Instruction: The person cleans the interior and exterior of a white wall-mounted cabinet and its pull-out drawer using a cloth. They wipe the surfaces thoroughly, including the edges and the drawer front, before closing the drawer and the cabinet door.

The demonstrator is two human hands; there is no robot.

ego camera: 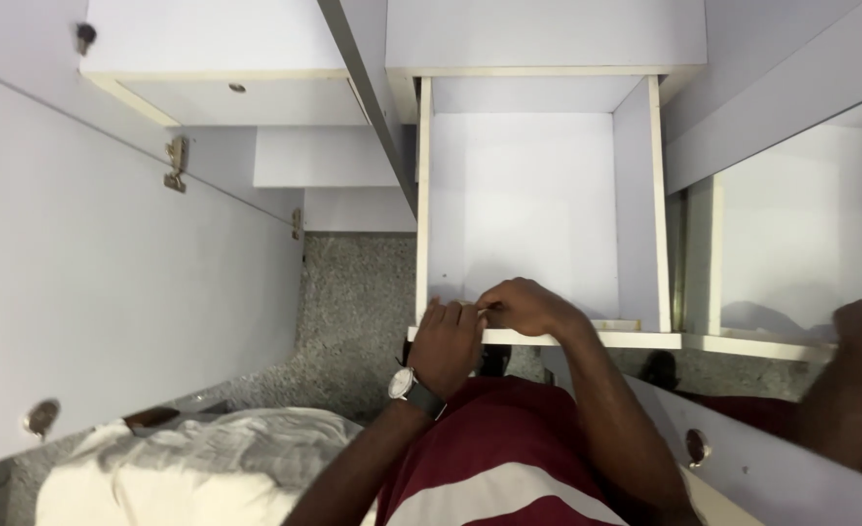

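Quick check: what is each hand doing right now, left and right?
Left hand: resting on the front edge of the open drawer, holding nothing visible.
Right hand: fingers curled at the same edge; any grasp cannot be told.

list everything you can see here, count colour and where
open drawer: 1, white, centre, pulled out, nothing visible inside
cabinet door: 1, white, swung open at left
hinges: 2, metal, on the left door's edge
shelf unit: 1, white, upper left
floor: 1, grey speckled, under the drawer
cloth: 1, white, crumpled, bottom left
mirror panel: 1, right, reflecting an arm
round fitting: 1, metal, lower right panel
wristwatch: 1, pale dial, dark strap, left wrist
garment: 1, maroon with a white stripe, bottom centre
left hand: 1, on the drawer's front edge
right hand: 1, on the same edge, touching the left
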